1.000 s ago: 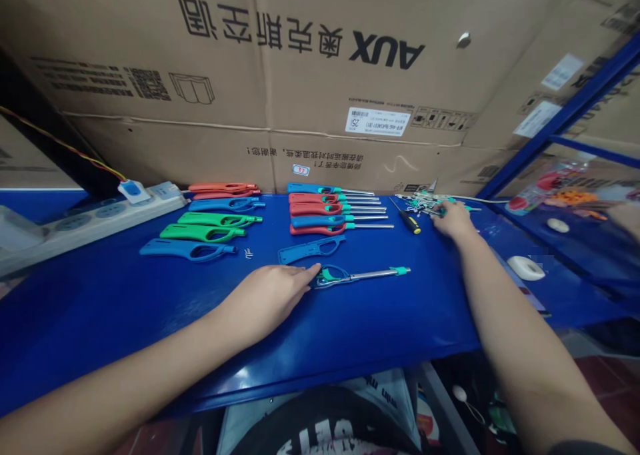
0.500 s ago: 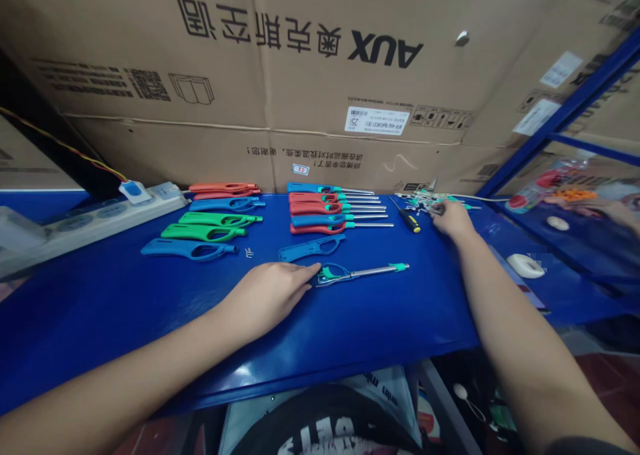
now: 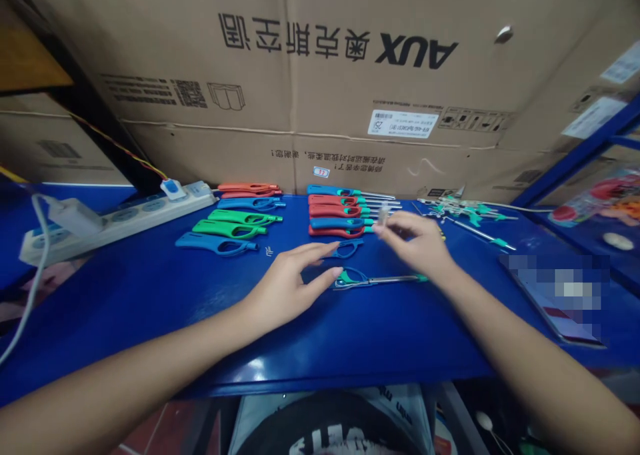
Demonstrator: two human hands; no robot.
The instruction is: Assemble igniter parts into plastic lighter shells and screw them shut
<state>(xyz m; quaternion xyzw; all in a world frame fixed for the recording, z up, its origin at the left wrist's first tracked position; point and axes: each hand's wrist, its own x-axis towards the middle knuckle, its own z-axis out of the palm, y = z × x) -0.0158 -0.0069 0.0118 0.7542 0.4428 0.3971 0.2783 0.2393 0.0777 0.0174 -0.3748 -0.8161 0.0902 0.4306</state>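
My left hand (image 3: 290, 275) has its thumb and index finger spread, the thumb tip at the handle end of an opened blue stick lighter (image 3: 351, 274). That lighter lies flat, with green parts in its handle and a metal tube pointing right. Just behind it, partly hidden by my left fingers, is a loose blue handle half (image 3: 351, 248). Above the table, my right hand (image 3: 417, 242) pinches a small translucent piece (image 3: 383, 214), blurred, in front of a row of red and blue stick lighters (image 3: 336, 212).
Orange, blue and green handle shells (image 3: 230, 228) lie left, near tiny metal pins (image 3: 269, 250). A pile of green and metal parts (image 3: 465, 210) sits back right. A power strip (image 3: 135, 215) lies left; a phone (image 3: 555, 308) lies right. A cardboard box (image 3: 340, 122) stands behind.
My right hand has come left from the parts pile, a small translucent piece in its fingers. My left thumb and index finger have spread apart. The view has shifted left.
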